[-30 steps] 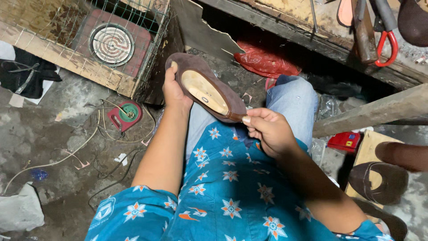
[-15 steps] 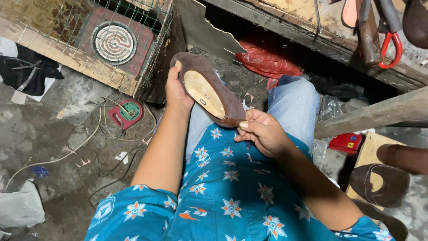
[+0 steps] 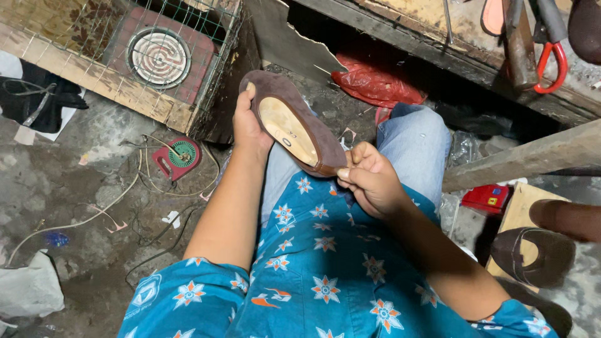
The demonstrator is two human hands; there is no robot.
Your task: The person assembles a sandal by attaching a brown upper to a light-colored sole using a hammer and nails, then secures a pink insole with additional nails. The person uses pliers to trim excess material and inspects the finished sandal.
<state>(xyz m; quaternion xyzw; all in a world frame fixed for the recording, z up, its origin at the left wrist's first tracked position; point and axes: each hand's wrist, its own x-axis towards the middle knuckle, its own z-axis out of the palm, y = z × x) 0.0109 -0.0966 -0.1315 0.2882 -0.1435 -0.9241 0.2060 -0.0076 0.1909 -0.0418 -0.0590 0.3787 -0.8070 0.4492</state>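
Head view, held item: brown suede shoe upper [image 3: 294, 122] with a tan insole facing up, raised above the person's lap, tilted from upper left to lower right.
Head view, left hand: left hand [image 3: 248, 125] wrapped around the far end of the shoe upper, thumb laid along its rim, fingers hidden behind it.
Head view, right hand: right hand [image 3: 369, 178] curled shut, thumb and fingers pinching the near edge of the shoe upper at its lower right end.
Head view, clothing: blue shirt [image 3: 325, 275] with a star-flower print; light blue jeans [image 3: 413, 141] at the knees, just below the shoe upper.
Head view, floor: rough grey floor [image 3: 69, 188] with loose wires; small red round device [image 3: 178, 156] lying left of the left forearm; crumpled white bag [image 3: 28, 288] at lower left.
Head view, upper left: wire cage [image 3: 156, 56] in a wooden frame, enclosing a coil hotplate [image 3: 158, 57].
Head view, upper centre: red plastic bag [image 3: 375, 84] under the counter [image 3: 451, 37].
Head view, counter top: red-handled scissors [image 3: 549, 59], partly cut off by the frame.
Head view, right edge: second brown shoe [image 3: 532, 253] resting on a pale wooden board [image 3: 519, 213]; small red box [image 3: 485, 197] just left of the board.
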